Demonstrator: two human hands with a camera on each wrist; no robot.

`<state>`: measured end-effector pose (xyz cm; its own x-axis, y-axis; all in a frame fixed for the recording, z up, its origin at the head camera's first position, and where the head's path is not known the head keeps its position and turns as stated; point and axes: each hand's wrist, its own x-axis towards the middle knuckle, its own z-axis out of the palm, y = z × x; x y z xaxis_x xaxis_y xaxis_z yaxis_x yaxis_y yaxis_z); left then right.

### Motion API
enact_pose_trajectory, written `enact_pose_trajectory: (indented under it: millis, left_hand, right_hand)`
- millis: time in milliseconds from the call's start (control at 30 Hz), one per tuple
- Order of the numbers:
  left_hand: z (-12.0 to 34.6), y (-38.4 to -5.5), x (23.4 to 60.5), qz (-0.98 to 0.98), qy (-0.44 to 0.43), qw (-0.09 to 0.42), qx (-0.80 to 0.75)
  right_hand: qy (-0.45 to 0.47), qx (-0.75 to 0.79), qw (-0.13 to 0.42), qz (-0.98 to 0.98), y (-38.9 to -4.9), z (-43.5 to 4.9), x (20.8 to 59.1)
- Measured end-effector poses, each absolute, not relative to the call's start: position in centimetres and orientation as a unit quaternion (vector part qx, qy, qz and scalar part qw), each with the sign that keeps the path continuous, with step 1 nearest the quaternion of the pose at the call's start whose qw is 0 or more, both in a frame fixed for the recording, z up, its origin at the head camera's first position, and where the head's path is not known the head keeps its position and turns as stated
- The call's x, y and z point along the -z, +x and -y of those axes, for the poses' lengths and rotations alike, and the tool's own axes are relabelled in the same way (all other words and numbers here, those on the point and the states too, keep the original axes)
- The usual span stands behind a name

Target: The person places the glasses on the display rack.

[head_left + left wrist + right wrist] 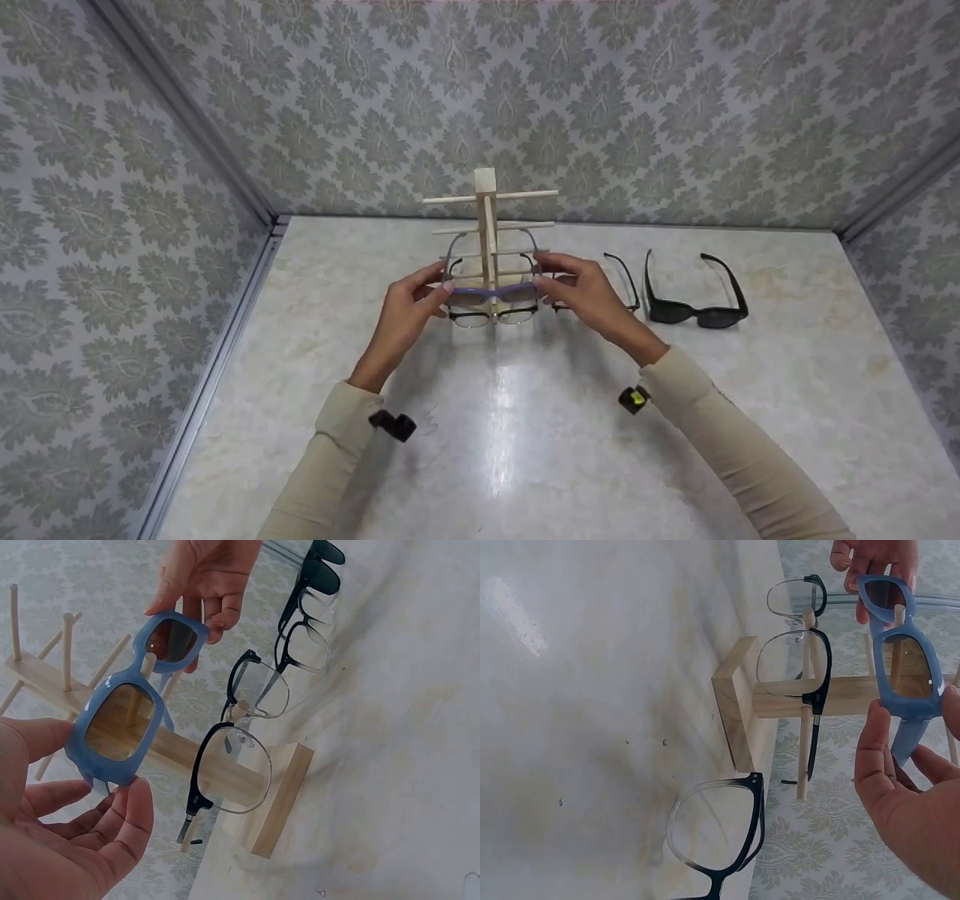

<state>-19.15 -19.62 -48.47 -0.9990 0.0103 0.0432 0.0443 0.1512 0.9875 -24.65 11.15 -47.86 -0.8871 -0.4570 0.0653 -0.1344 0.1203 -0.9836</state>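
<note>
Blue-framed sunglasses [493,292] with brown lenses are held level at the front of a wooden eyewear stand [486,181]. My left hand [405,311] pinches their left end between thumb and fingers. At the right end, my right hand [589,296] pinches the frame by the hinge. The temples point back past both sides of the upright post. In the left wrist view a peg tip shows at the bridge of the sunglasses [139,673]. Just below, black-browed eyeglasses [821,667] with clear lenses rest on the lower pegs.
On the table [315,420] right of the stand, black sunglasses [697,315] lie with temples open. Between them and the stand are dark-framed clear glasses [756,799], partly behind my right hand in the head view. Patterned walls [502,90] enclose the table's back and sides.
</note>
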Motion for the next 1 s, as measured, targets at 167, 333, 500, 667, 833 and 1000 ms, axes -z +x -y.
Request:
enact_pose_trajectory:
  millis: [167,333,500,667,833,1000]
  left_hand:
    - [19.4,-19.2,48.6,0.755,-0.006,0.010,0.655]
    - [19.3,-19.0,48.8,0.761,-0.007,0.015,0.649]
    - [19.4,-18.3,49.1,0.781,-0.010,0.046,0.622]
    - [19.8,-16.7,49.5,0.785,-0.001,0.085,0.613]
    - [19.7,-14.9,50.1,0.778,-0.008,0.111,0.619]
    - [18.9,-13.3,50.7,0.772,-0.031,0.110,0.625]
  right_hand:
    - [-0.195,0.636,0.126,-0.736,-24.5,-11.1,47.9]
    - [-0.204,0.631,0.121,-0.738,-24.4,-11.2,48.0]
    - [-0.209,0.623,0.106,-0.746,-24.4,-11.5,48.1]
    - [-0.191,0.632,0.081,-0.746,-23.9,-12.8,48.5]
    - [-0.166,0.635,0.067,-0.751,-23.0,-14.6,49.4]
    - [-0.151,0.644,0.060,-0.748,-22.1,-16.0,50.1]
